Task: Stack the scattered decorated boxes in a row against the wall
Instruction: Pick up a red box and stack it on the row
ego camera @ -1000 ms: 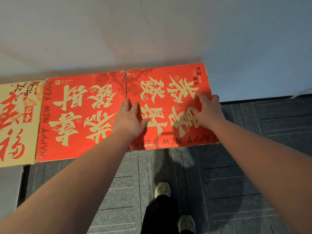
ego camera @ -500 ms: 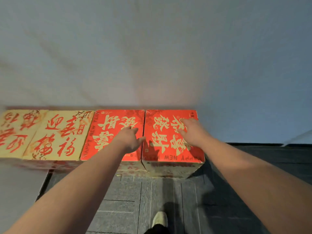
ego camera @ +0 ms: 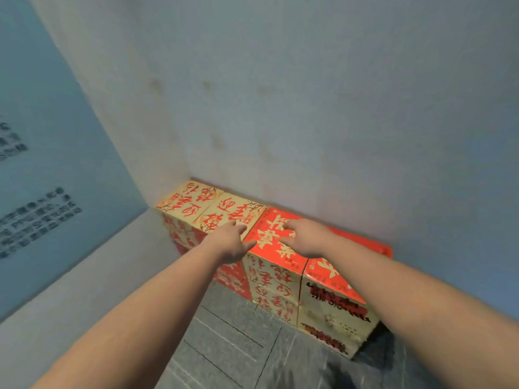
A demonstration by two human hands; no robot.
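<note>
A row of decorated boxes stands stacked against the wall [ego camera: 309, 108], running into the corner. Two cream-topped boxes with red characters [ego camera: 193, 203] lie nearest the corner. Beside them come a red-topped box with cream characters [ego camera: 269, 240] and a second red-topped box [ego camera: 331, 276] at the near right end. My left hand [ego camera: 233, 240] rests flat at the seam between the cream box and the red box. My right hand [ego camera: 306, 237] lies flat, fingers spread, on the red box's top. Neither hand grips anything.
A blue side wall with dark printed text [ego camera: 39, 217] closes the left side. A pale ledge or floor strip [ego camera: 92, 276] runs along it. Grey carpet tiles [ego camera: 230, 341] cover the floor in front of the boxes. A dark trouser leg [ego camera: 345, 374] shows at the bottom.
My view has swung left and pulled back, bringing the corner and the side wall into sight. Both hands have shifted left along the box tops, from the right red box to the left one.
</note>
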